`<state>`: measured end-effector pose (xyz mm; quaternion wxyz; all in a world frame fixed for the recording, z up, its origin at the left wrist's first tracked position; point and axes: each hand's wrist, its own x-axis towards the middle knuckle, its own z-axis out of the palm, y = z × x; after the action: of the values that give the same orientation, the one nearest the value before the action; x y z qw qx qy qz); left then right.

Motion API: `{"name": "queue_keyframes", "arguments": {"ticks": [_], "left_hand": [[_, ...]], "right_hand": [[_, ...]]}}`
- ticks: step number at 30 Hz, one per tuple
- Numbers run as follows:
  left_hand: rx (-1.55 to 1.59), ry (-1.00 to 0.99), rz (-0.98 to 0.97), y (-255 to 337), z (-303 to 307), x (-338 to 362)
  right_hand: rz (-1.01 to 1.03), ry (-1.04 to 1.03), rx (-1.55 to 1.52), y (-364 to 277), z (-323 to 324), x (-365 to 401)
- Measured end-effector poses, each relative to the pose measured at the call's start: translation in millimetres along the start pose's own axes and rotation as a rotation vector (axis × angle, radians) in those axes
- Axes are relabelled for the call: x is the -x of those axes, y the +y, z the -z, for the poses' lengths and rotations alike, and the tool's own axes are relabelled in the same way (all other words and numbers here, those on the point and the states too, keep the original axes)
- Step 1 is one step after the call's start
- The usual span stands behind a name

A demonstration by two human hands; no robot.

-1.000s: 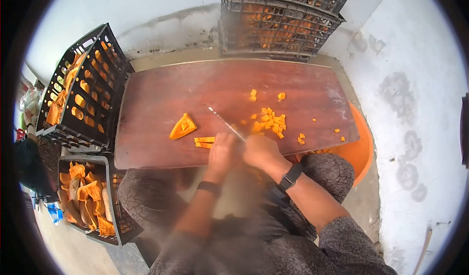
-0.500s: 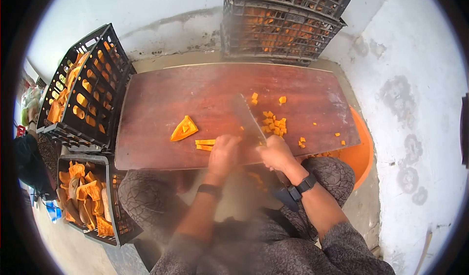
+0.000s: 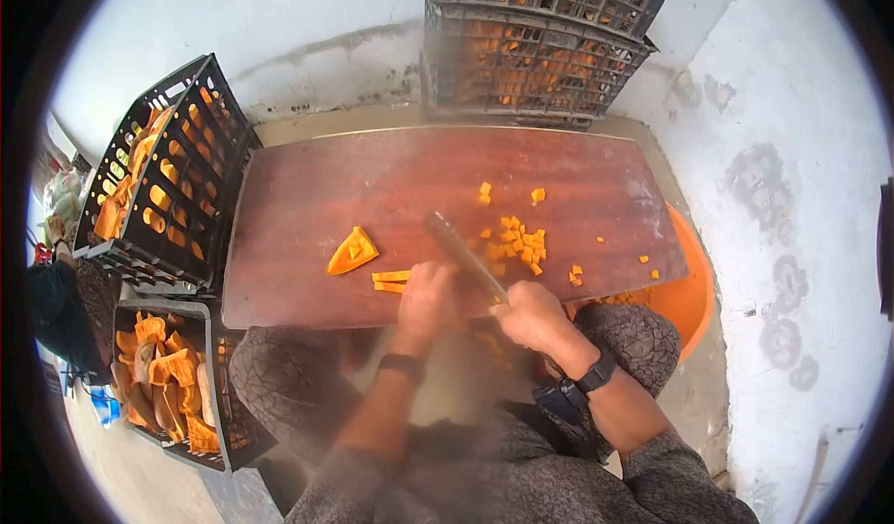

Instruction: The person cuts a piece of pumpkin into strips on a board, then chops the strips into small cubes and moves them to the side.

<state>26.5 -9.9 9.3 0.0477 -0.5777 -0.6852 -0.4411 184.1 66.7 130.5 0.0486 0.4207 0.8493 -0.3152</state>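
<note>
My right hand (image 3: pixel 538 317) is wrapped around the handle of a kitchen knife (image 3: pixel 466 256). Its long blade slants up and to the left over the board, close to the fingers of my left hand (image 3: pixel 426 302). Those fingers are curled down on orange pumpkin strips (image 3: pixel 390 277), whose ends stick out to the left; the other ends are hidden and blurred. A larger pumpkin wedge (image 3: pixel 352 252) lies to the left of the strips. Right of the blade is a loose pile of pumpkin cubes (image 3: pixel 521 241).
The reddish wooden board (image 3: pixel 307 184) lies across in front of my knees. An orange tub (image 3: pixel 694 286) with cut pieces stands below its right edge. Black crates of pumpkin stand at the left (image 3: pixel 168 189), lower left (image 3: pixel 212 375) and back (image 3: pixel 545 58). Another person's sleeve (image 3: pixel 56 305) shows far left.
The knife has shifted left, its blade now nearer my left hand and away from the cube pile. My left hand stays on the strips. The view has tilted slightly.
</note>
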Motion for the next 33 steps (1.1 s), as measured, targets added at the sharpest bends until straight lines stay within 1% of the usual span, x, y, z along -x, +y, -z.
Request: {"name": "queue_keyframes", "arguments": {"ticks": [4, 6, 7, 9, 11, 14, 16, 18, 19, 21, 24, 28, 33], "left_hand": [[0.005, 0.002, 0.001, -4, -3, 2], [0.008, 0.010, 0.003, -7, -6, 4], [0.001, 0.008, 0.005, -8, -6, 4], [-0.011, 0.001, 0.020, -8, -3, 8], [0.035, 0.036, -0.013, -6, -2, 4], [-0.030, -0.022, 0.020, -7, -4, 5], [-0.023, -0.024, 0.039, -5, -3, 5], [-0.016, -0.022, 0.053, -6, -4, 4], [-0.023, -0.015, 0.047, -6, -5, 5], [-0.027, -0.015, 0.045, -8, -6, 5], [-0.014, -0.015, 0.044, -10, -8, 6], [-0.015, -0.003, 0.044, -9, -7, 3], [-0.017, -0.012, 0.061, -9, -10, 4]], "right_hand": [[-0.046, -0.014, 0.004, -1, -2, 2], [0.035, 0.047, 0.055, 4, -7, 2], [0.033, 0.045, 0.055, 4, -5, 4], [-0.037, -0.047, -0.005, -2, 0, 6], [-0.028, -0.044, 0.020, 0, -2, 4], [-0.017, -0.057, 0.044, 0, -4, 2], [-0.013, -0.080, 0.042, -4, -3, 1], [-0.104, -0.196, -0.018, -11, 3, 0], [-0.108, -0.202, -0.019, -13, 5, -1], [-0.196, -0.261, -0.088, -17, 8, -3], [-0.221, -0.338, -0.049, -22, 11, -7], [-0.258, -0.346, -0.131, -13, 3, -21], [-0.229, -0.316, 0.003, -23, 4, -27]]}}
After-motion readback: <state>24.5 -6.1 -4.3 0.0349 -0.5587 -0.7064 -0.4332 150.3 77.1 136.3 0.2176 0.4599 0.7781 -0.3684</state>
